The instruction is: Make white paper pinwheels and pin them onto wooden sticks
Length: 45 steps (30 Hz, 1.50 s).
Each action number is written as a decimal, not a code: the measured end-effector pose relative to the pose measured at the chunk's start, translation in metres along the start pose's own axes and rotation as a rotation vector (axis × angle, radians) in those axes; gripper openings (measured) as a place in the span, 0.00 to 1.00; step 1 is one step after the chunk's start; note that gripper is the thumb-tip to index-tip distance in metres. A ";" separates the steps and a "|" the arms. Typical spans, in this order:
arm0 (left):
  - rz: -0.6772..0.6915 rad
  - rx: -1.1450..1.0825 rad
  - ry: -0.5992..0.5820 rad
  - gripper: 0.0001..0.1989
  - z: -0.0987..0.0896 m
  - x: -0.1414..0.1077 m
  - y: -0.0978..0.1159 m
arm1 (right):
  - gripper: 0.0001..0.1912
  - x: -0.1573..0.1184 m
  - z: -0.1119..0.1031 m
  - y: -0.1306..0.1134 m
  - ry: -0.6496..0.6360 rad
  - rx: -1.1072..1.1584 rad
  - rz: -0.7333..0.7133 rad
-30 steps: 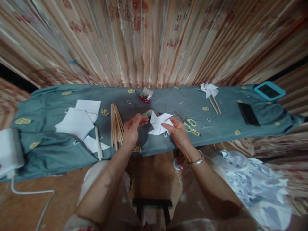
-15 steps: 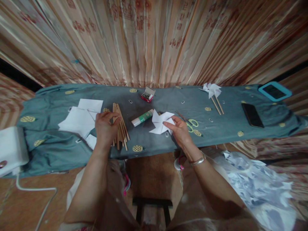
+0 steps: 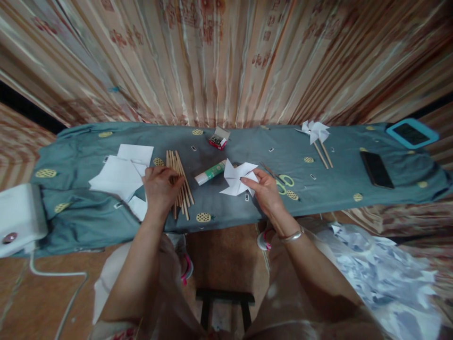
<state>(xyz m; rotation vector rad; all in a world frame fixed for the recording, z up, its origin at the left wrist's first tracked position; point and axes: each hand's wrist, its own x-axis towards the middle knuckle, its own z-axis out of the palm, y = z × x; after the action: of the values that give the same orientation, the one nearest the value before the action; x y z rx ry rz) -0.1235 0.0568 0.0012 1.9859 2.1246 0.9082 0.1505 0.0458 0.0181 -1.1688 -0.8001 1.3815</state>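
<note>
My right hand (image 3: pixel 267 191) pinches a white paper pinwheel (image 3: pixel 233 178) at its right side, the thumb by a small dark pin head at its centre. My left hand (image 3: pixel 161 189) is over a bundle of thin wooden sticks (image 3: pixel 184 197), fingers and thumb curled round part of it; the exact grip is partly hidden. Between the hands lies a green and white glue stick (image 3: pixel 211 172). Scissors with pale green handles (image 3: pixel 286 180) rest just beyond my right hand. White paper sheets (image 3: pixel 118 177) lie left of my left hand.
A small open red box of pins (image 3: pixel 217 140) stands at the back. Pinwheels on sticks (image 3: pixel 314 132), a black phone (image 3: pixel 377 170) and a blue-framed device (image 3: pixel 412 133) are on the right. A white box with a cable (image 3: pixel 21 219) sits left. A bag of paper pinwheels (image 3: pixel 382 269) stands lower right.
My left hand has moved slightly right and down onto the sticks, whose upper ends are spread a little wider. My right hand still holds the pinwheel in place. The view has shifted slightly.
</note>
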 end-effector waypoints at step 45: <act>-0.116 -0.465 0.222 0.06 0.017 0.007 0.020 | 0.19 -0.006 -0.010 -0.009 -0.048 0.029 -0.025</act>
<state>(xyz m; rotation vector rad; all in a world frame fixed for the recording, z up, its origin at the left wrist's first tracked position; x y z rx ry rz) -0.0991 0.0686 -0.0008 1.5786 1.8723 1.4941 0.1619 0.0405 0.0251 -1.1034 -0.8236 1.4008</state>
